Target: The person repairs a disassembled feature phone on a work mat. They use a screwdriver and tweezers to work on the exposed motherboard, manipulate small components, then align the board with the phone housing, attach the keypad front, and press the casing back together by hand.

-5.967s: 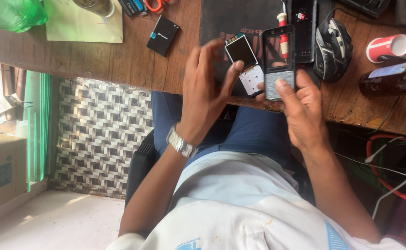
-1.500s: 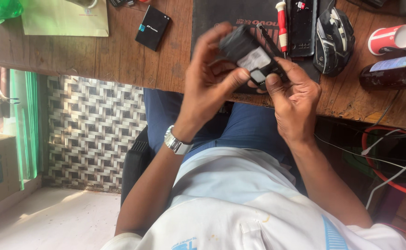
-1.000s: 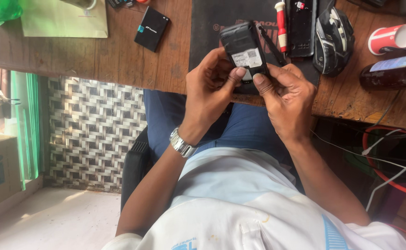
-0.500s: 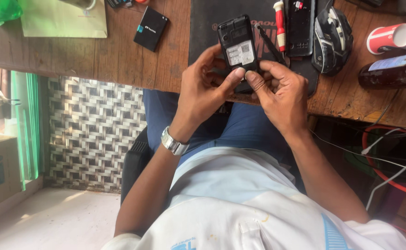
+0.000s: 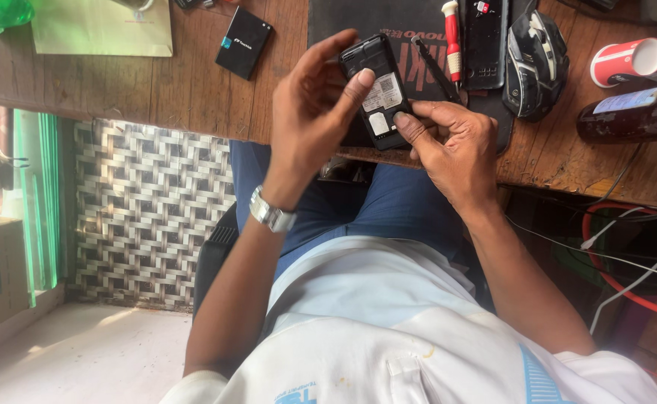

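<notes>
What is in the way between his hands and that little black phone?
Nothing visible. The left hand holds the open-backed phone directly, thumb on its inside, and the right hand presses a finger against its lower edge.

Black phone [image 5: 377, 90], back cover off, tilted, held above desk edge.

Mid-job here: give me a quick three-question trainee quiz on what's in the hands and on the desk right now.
1. True or false: the phone held between the left hand and right hand has its back cover fitted.
2. Which wrist wears the watch? A: left. B: right. C: neither.
3. What small dark item lies alone on the wooden desk, toward the left hand's side of the phone?

Key: 1 false, the back is open with the inner label showing. 2 A. 3 the black battery.
</notes>
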A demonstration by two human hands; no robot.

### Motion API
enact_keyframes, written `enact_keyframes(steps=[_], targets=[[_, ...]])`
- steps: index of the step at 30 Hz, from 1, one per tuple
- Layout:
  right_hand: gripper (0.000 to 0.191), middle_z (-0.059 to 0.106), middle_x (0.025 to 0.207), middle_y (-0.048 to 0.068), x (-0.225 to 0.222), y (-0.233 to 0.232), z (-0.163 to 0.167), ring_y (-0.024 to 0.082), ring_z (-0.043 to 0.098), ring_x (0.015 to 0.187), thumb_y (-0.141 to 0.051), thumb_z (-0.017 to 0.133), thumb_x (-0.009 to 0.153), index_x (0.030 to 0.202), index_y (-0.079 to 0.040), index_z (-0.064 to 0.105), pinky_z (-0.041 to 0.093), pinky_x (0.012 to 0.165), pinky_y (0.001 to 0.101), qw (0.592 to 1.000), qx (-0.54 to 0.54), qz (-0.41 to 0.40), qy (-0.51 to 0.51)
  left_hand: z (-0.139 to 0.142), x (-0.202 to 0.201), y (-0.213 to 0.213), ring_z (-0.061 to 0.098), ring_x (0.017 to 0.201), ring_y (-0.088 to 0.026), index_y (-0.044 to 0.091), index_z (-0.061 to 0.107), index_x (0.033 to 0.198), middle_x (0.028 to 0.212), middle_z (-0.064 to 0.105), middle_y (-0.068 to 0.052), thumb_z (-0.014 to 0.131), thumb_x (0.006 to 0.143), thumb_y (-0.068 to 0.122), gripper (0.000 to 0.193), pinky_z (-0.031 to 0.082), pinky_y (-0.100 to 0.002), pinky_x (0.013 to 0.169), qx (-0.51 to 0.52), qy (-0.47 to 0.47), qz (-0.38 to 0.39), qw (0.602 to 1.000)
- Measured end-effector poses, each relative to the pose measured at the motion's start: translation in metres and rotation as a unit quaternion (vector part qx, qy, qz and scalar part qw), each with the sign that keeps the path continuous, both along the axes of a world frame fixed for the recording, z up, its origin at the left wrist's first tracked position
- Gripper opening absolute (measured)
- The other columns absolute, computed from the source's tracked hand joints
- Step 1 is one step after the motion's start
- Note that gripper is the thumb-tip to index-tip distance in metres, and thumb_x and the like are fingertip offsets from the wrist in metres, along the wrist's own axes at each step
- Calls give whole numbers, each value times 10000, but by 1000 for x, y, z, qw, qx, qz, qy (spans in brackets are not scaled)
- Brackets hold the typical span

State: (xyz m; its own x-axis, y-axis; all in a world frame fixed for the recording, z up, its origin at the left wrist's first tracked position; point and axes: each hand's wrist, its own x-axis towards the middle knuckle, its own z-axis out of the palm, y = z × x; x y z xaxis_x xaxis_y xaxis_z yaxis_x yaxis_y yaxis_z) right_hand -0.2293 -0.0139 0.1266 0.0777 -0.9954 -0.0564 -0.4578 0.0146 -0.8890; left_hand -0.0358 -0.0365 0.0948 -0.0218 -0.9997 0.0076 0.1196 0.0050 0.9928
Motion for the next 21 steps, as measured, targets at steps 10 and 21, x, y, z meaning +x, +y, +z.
enact_keyframes(steps=[10, 21], targets=[[169, 736, 836, 63, 6, -10, -13, 87, 634, 668, -161, 787, 999, 1028, 5, 771, 485, 587, 234, 996, -81, 13, 20, -10, 5, -13, 744, 886, -95, 6, 668, 1289, 1041, 770, -79, 802, 953, 166, 396, 624, -227, 739, -38, -10, -24, 999], [107, 742, 802, 55, 10, -12, -17, 69, 621, 588, -119, 790, 987, 993, -13, 770, 424, 506, 208, 991, -117, 38, 50, -13, -8, -31, 779, 869, -104, 0, 741, 1167, 976, 806, -76, 787, 943, 266, 351, 645, -232, 779, -38, -50, 19, 998]])
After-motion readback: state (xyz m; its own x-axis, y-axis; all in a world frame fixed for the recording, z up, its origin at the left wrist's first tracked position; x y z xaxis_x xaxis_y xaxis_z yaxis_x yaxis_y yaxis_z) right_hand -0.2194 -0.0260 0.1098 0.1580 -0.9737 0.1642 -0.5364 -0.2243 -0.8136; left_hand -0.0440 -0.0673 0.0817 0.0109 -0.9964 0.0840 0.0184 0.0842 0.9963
